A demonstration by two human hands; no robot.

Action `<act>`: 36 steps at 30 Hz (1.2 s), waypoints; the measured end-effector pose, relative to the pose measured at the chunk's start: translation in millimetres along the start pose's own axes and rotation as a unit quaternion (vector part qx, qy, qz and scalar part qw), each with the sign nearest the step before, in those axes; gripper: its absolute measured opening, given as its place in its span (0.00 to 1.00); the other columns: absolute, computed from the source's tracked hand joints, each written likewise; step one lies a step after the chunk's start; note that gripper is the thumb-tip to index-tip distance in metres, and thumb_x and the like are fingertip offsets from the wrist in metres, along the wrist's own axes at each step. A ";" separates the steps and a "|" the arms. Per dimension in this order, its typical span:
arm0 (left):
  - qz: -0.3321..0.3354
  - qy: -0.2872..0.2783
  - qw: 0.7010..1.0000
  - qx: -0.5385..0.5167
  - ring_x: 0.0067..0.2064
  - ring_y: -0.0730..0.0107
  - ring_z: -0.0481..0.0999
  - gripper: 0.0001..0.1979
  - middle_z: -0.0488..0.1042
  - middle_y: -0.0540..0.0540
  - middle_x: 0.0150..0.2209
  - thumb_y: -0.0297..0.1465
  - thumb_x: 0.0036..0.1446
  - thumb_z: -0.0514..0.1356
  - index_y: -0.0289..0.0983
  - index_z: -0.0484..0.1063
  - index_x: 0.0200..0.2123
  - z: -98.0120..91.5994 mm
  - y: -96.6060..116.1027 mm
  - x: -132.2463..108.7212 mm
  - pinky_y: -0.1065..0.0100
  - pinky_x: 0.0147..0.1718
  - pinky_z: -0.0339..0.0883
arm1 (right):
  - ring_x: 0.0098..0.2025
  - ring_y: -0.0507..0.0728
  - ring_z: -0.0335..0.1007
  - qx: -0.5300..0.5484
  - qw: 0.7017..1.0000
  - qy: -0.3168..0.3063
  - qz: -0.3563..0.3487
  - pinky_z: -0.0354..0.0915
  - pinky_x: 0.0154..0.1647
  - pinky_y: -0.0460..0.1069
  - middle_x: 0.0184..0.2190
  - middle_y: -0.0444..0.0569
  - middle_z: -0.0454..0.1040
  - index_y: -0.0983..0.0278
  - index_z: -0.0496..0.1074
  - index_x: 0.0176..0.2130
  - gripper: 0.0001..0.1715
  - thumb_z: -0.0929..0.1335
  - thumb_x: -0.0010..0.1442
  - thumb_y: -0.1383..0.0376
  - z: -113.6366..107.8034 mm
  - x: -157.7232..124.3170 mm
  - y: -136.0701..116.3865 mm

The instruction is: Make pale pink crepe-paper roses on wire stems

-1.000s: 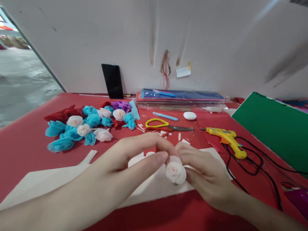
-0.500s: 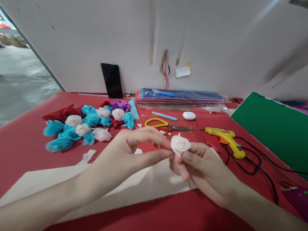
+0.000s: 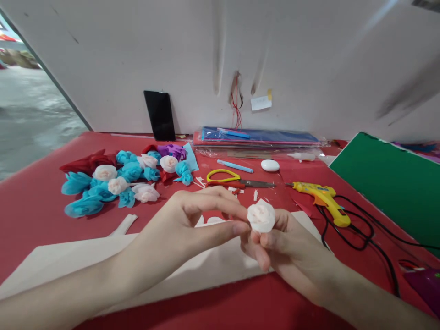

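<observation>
A pale pink paper flower (image 3: 261, 217) is held up over the middle of the table, its ruffled top turned toward me. My right hand (image 3: 288, 247) pinches it from below between thumb and fingers. From the left, my left hand (image 3: 202, 215) closes its thumb and fingertips on the flower's edge. Beneath both hands lies a large cream paper sheet (image 3: 185, 275). Small white petal-like pieces (image 3: 215, 220) show partly behind my left hand. The flower's base is hidden by my right fingers.
Blue, pink, red and purple paper flowers (image 3: 130, 172) are heaped at the left. Scissors (image 3: 257, 184), paper scraps, a light-blue pen (image 3: 235, 165) and a white oval object (image 3: 270, 165) lie behind my hands. A corded yellow glue gun (image 3: 321, 195) and green board (image 3: 388, 192) are right; a phone (image 3: 160, 114) leans behind.
The flower has turned in my fingers, so its layered top faces me more. It has shifted slightly down and right, and both hands stay close to it.
</observation>
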State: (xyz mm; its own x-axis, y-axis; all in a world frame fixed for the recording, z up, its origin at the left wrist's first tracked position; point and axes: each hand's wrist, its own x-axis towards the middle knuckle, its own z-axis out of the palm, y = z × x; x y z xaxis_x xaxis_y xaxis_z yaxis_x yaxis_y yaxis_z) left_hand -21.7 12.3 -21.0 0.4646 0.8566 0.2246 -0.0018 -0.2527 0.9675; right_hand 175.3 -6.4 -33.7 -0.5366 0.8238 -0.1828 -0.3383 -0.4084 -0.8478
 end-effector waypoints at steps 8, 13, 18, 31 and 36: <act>-0.007 -0.035 0.999 -0.038 0.42 0.71 0.81 0.10 0.83 0.55 0.39 0.26 0.63 0.68 0.49 0.85 0.37 -1.0 -1.2 -3.2 0.71 0.46 0.75 | 0.23 0.49 0.70 0.005 1.000 0.007 -0.014 0.70 0.37 0.46 0.18 0.40 0.78 0.60 0.83 0.22 0.15 0.87 0.42 0.59 1.2 0.8 -2.0; -0.006 -0.073 0.997 -0.022 0.38 0.75 0.80 0.14 0.81 0.58 0.39 0.23 0.60 0.66 0.50 0.81 0.42 -0.7 2.7 -5.2 0.76 0.41 0.75 | 0.25 0.50 0.74 -0.063 0.990 0.070 -0.105 0.72 0.32 0.45 0.21 0.41 0.81 0.58 0.85 0.24 0.13 0.87 0.41 0.70 5.6 -4.2 -2.6; 0.014 -0.086 0.996 0.023 0.37 0.76 0.79 0.15 0.78 0.57 0.39 0.22 0.54 0.67 0.47 0.79 0.42 -0.7 7.5 -6.3 0.79 0.37 0.74 | 0.24 0.50 0.73 -0.186 0.951 0.131 -0.209 0.70 0.26 0.42 0.20 0.43 0.79 0.58 0.86 0.23 0.10 0.86 0.42 0.66 9.9 -7.9 -3.9; 0.193 -0.017 0.960 0.203 0.40 0.77 0.75 0.15 0.74 0.57 0.39 0.20 0.56 0.60 0.44 0.70 0.42 9.7 3.3 -12.7 0.76 0.43 0.71 | 0.21 0.48 0.75 -0.462 0.762 0.186 -0.413 0.71 0.25 0.38 0.20 0.41 0.82 0.62 0.79 0.23 0.13 0.73 0.50 0.80 15.8 -15.5 -4.8; 0.228 -0.015 0.932 0.280 0.39 0.73 0.77 0.19 0.76 0.56 0.40 0.19 0.55 0.57 0.45 0.66 0.47 6.9 -4.6 -18.6 0.64 0.59 0.66 | 0.24 0.51 0.79 -0.539 0.689 0.183 -0.450 0.76 0.29 0.41 0.24 0.42 0.85 0.60 0.79 0.28 0.12 0.73 0.56 0.77 15.9 -18.4 -2.1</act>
State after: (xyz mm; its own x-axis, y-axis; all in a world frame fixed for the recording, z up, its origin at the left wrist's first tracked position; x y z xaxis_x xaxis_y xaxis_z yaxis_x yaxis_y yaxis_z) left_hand -24.3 -5.6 -30.5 0.5534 0.5913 0.5865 0.2529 -0.7903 0.5581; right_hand 173.6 -26.9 -20.6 -0.1875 0.6770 0.7117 0.4685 0.6985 -0.5409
